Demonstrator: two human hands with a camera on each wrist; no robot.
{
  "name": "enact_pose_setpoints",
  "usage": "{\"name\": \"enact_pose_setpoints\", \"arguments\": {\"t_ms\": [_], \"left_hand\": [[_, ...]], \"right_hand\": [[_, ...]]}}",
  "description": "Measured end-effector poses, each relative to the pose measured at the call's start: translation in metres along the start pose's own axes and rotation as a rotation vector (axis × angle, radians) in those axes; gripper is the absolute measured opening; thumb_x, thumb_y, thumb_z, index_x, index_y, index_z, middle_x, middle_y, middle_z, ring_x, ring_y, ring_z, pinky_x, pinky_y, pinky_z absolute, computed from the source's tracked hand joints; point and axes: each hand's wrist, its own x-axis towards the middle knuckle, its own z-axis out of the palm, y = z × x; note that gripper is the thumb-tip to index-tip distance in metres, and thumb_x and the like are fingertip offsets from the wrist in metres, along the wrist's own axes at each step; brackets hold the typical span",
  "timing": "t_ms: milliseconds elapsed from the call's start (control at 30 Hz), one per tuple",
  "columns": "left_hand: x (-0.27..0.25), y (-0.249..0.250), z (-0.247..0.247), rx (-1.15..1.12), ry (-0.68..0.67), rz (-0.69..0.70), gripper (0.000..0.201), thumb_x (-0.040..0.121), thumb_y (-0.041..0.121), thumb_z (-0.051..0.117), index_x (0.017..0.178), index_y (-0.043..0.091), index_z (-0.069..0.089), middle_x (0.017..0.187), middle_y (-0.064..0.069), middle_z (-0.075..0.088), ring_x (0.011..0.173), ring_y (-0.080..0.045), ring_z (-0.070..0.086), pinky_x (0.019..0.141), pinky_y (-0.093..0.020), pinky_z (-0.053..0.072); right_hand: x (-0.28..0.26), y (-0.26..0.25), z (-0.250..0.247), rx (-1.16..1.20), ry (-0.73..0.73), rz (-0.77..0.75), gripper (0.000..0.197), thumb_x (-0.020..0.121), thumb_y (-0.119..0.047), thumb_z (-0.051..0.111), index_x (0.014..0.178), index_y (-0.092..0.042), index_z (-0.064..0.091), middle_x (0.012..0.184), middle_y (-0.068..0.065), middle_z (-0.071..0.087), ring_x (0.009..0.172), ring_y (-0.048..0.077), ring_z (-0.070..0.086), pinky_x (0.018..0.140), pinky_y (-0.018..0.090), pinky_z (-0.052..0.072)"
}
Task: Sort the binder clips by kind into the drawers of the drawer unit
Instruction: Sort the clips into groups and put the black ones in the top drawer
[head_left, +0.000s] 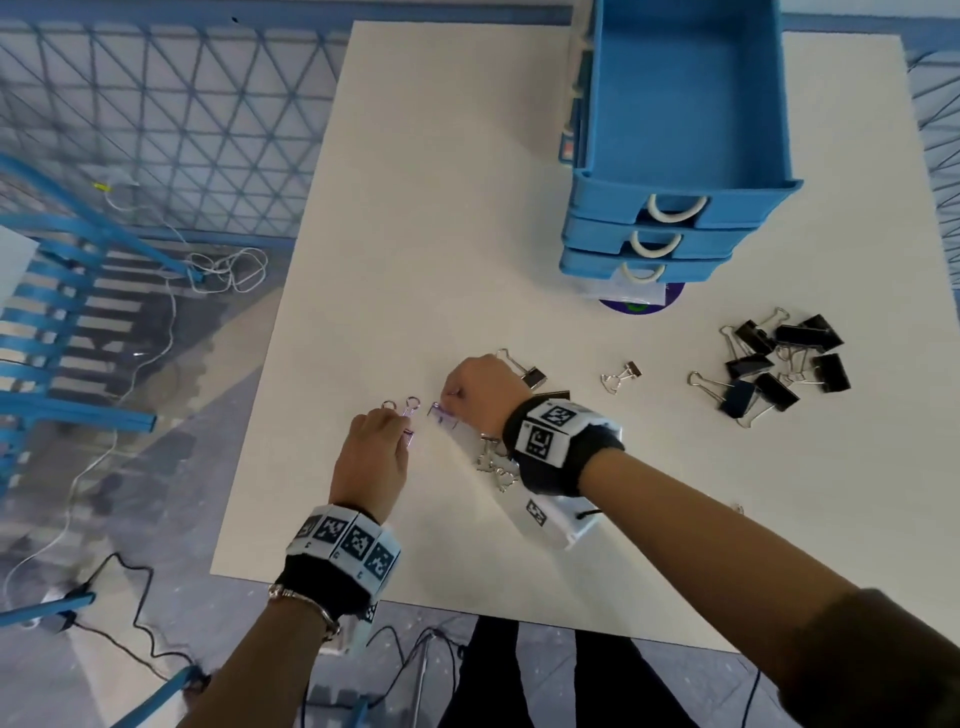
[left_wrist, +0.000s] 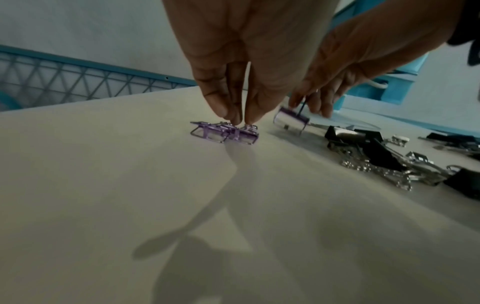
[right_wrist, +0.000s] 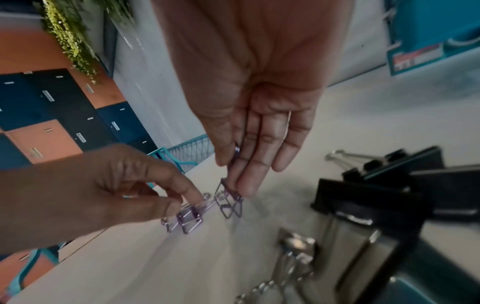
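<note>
Your left hand (head_left: 370, 457) pinches two purple wire clips (left_wrist: 225, 132) lying flat on the white table (head_left: 415, 182), loop handles pointing away from you. Your right hand (head_left: 485, 387) pinches a third purple clip (right_wrist: 232, 202) by its handle, lifted, jaw end down, long axis approx. vertical. Black clips w/ steel handles (head_left: 779, 364) lie heaped to the right. The blue plastic drawer unit (head_left: 675, 156) stands at the far edge, top drawer open; bare tabletop lies between.
</note>
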Motion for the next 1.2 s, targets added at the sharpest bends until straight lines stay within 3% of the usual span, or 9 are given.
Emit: {"name": "enact_pose_setpoints", "arguments": {"t_ms": [133, 267, 367, 533, 567, 667, 767, 1000, 1200], "left_hand": [[-0.007, -0.007, -0.008, -0.053, 0.064, -0.04, 0.026, 0.079, -0.007, 0.057, 0.104, -0.001, 0.064, 0.105, -0.021, 0.064, 0.093, -0.041, 0.057, 0.075, -0.043, 0.052], [-0.005, 0.003, -0.017, -0.121, 0.148, -0.031, 0.032, 0.078, -0.009, 0.058, 0.108, -0.001, 0.061, 0.106, -0.022, 0.061, 0.093, -0.039, 0.059, 0.076, -0.042, 0.051], [0.002, 0.024, -0.019, -0.187, 0.088, 0.069, 0.035, 0.082, -0.004, 0.056, 0.115, 0.005, 0.058, 0.112, -0.017, 0.058, 0.092, -0.032, 0.062, 0.078, -0.038, 0.053], [0.032, 0.069, -0.011, -0.027, -0.229, 0.272, 0.047, 0.09, 0.009, 0.051, 0.135, 0.018, 0.041, 0.134, -0.009, 0.043, 0.085, -0.014, 0.055, 0.07, -0.017, 0.041], [0.039, 0.075, -0.007, 0.033, -0.285, 0.304, 0.049, 0.091, 0.012, 0.05, 0.137, 0.021, 0.037, 0.137, -0.008, 0.039, 0.092, -0.017, 0.056, 0.071, -0.017, 0.043], [0.054, 0.091, 0.004, 0.21, -0.412, 0.344, 0.051, 0.092, 0.019, 0.049, 0.139, 0.026, 0.031, 0.143, -0.009, 0.03, 0.118, -0.025, 0.047, 0.079, -0.034, 0.05], [0.062, 0.098, 0.011, 0.293, -0.493, 0.368, 0.054, 0.091, 0.023, 0.052, 0.14, 0.027, 0.029, 0.143, -0.009, 0.027, 0.124, -0.027, 0.04, 0.082, -0.04, 0.051], [0.073, 0.108, 0.018, 0.375, -0.434, 0.36, 0.04, 0.092, 0.016, 0.048, 0.13, 0.02, 0.041, 0.126, -0.011, 0.041, 0.107, -0.029, 0.05, 0.07, -0.035, 0.047], [0.07, 0.116, 0.024, 0.351, -0.385, 0.267, 0.037, 0.09, 0.025, 0.053, 0.125, 0.015, 0.045, 0.122, -0.013, 0.042, 0.105, -0.029, 0.05, 0.074, -0.037, 0.049]], "right_hand": [[0.007, -0.004, 0.012, -0.008, -0.106, 0.024, 0.028, 0.091, -0.015, 0.046, 0.111, -0.005, 0.063, 0.114, 0.017, 0.066, 0.106, 0.034, 0.06, 0.092, 0.036, 0.047], [-0.004, 0.005, 0.002, -0.094, 0.065, -0.028, 0.039, 0.093, -0.021, 0.046, 0.131, -0.012, 0.044, 0.126, 0.015, 0.053, 0.117, 0.032, 0.05, 0.096, 0.04, 0.042], [-0.024, 0.029, -0.019, -0.225, 0.178, -0.055, 0.038, 0.091, -0.016, 0.048, 0.129, -0.013, 0.047, 0.127, 0.014, 0.049, 0.117, 0.031, 0.047, 0.094, 0.04, 0.042], [-0.056, 0.074, -0.027, -0.345, 0.098, 0.016, 0.038, 0.089, -0.018, 0.053, 0.126, -0.019, 0.049, 0.12, 0.012, 0.05, 0.108, 0.03, 0.052, 0.087, 0.039, 0.045], [-0.06, 0.078, -0.026, -0.338, 0.101, 0.016, 0.038, 0.089, -0.018, 0.053, 0.127, -0.019, 0.048, 0.12, 0.012, 0.05, 0.108, 0.03, 0.053, 0.086, 0.04, 0.046], [-0.065, 0.083, -0.022, -0.313, 0.129, 0.017, 0.037, 0.089, -0.013, 0.052, 0.126, -0.015, 0.048, 0.12, 0.012, 0.052, 0.107, 0.031, 0.054, 0.085, 0.04, 0.046], [-0.066, 0.086, -0.018, -0.273, 0.166, 0.053, 0.036, 0.088, -0.01, 0.051, 0.124, -0.012, 0.047, 0.116, 0.011, 0.055, 0.105, 0.031, 0.055, 0.082, 0.038, 0.046], [-0.085, 0.105, -0.013, -0.211, 0.174, 0.075, 0.03, 0.089, -0.009, 0.048, 0.119, -0.008, 0.051, 0.118, 0.013, 0.054, 0.106, 0.032, 0.054, 0.084, 0.041, 0.046], [-0.101, 0.121, -0.017, -0.149, 0.238, 0.161, 0.027, 0.086, -0.013, 0.051, 0.111, -0.005, 0.058, 0.114, 0.015, 0.053, 0.102, 0.034, 0.056, 0.079, 0.038, 0.047]]}}
